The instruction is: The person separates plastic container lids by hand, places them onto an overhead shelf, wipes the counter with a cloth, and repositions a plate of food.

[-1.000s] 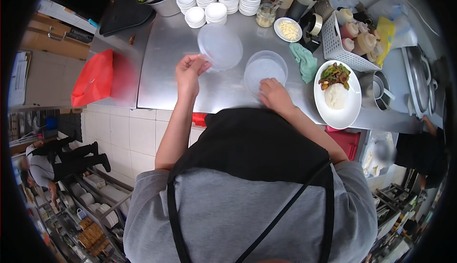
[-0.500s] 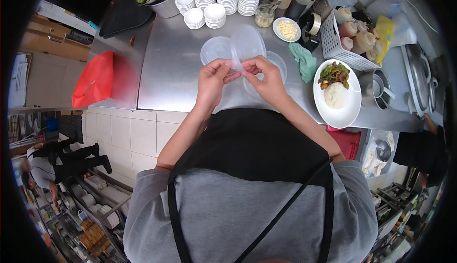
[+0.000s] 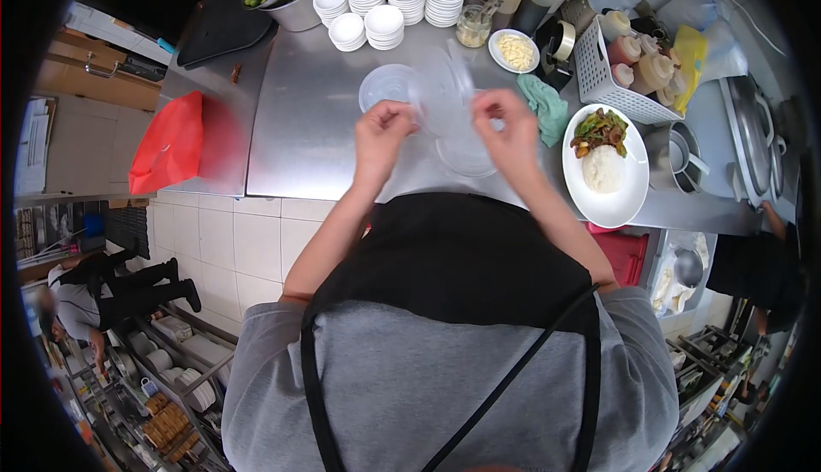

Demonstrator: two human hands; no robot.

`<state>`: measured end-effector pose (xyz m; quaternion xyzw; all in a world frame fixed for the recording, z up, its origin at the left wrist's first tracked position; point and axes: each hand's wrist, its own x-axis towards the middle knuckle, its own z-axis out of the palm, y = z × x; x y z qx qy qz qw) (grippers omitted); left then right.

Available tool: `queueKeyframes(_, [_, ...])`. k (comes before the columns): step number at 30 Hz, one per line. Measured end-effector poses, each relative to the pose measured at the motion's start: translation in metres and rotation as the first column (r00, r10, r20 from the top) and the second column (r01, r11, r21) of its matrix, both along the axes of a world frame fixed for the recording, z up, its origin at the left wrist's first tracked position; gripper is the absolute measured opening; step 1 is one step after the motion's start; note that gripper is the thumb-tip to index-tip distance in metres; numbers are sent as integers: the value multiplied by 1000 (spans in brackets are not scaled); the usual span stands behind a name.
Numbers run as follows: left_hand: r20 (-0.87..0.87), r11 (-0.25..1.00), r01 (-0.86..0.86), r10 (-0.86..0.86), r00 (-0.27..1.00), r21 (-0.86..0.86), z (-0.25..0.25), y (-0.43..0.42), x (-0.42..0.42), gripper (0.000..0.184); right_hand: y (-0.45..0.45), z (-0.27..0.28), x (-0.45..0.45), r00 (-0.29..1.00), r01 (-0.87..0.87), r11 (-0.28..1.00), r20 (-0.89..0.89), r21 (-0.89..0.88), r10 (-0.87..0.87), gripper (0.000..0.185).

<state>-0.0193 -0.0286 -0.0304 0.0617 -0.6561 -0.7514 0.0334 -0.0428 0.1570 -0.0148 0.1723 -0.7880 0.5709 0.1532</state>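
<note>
Over steel counter (image 3: 308, 130), hands (image 3: 380, 143) (image 3: 507, 134) pinch thin, round, translucent plastic lids (image 3: 443, 106).

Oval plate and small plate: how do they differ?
The oval plate is elongated and larger; the small plate is round. The oval plate holds rice beside green and brown food; the small plate holds pale bits. Both plates are white.

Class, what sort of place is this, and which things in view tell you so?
Probably a commercial kitchen: stacks of small white dishes, a basket of squeeze bottles, and a plate of rice with a cooked dish stand on a metal counter.
</note>
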Motion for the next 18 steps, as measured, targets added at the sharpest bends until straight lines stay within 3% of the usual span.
queueKeyframes(2, [44, 997, -49, 47, 998, 59, -7, -18, -3, 11, 21, 14, -4, 998, 34, 998, 48, -44, -32, 10])
queueKeyframes(4, [60, 993, -100, 97, 994, 64, -8, -32, -5, 11, 35, 25, -4, 970, 117, 974, -232, 193, -70, 12])
queueKeyframes(5, [76, 986, -153, 148, 986, 68, -8, -38, -5, 10, 37, 19, -1, 970, 119, 974, -232, 193, -73, 12])
queueKeyframes(7, [74, 984, -166, 162, 984, 58, -5, -41, -6, 11, 38, -11, 8, 921, 74, 817, -354, 572, 164, 15])
queueKeyframes(8, [60, 982, -174, 170, 984, 73, -1, -40, -6, 11, 37, -32, 14, 920, 76, 817, -356, 572, 164, 15])
queueKeyframes(10, [44, 979, -185, 181, 982, 88, 1, -39, -6, 11, 34, -67, 24, 943, -120, 597, -98, 793, 319, 18])
queueKeyframes(14, [53, 988, -126, 121, 991, 95, 2, -29, -3, 11, 21, -53, 24, 953, -212, 695, -14, 687, 304, 16])
queueKeyframes(16, [62, 991, -91, 85, 994, 101, 2, -16, 1, 11, 8, -30, 17, 974, -197, 900, -29, 389, 225, 18])
queueKeyframes(17, [55, 992, -28, 21, 998, 126, 1, -9, 3, 12, -1, -19, 17, 975, -194, 901, -29, 389, 222, 18])
queueKeyframes(18, [45, 988, 34, -41, 998, 149, 1, -3, 5, 12, -10, -9, 17, 974, -227, 947, 40, 229, 224, 19])
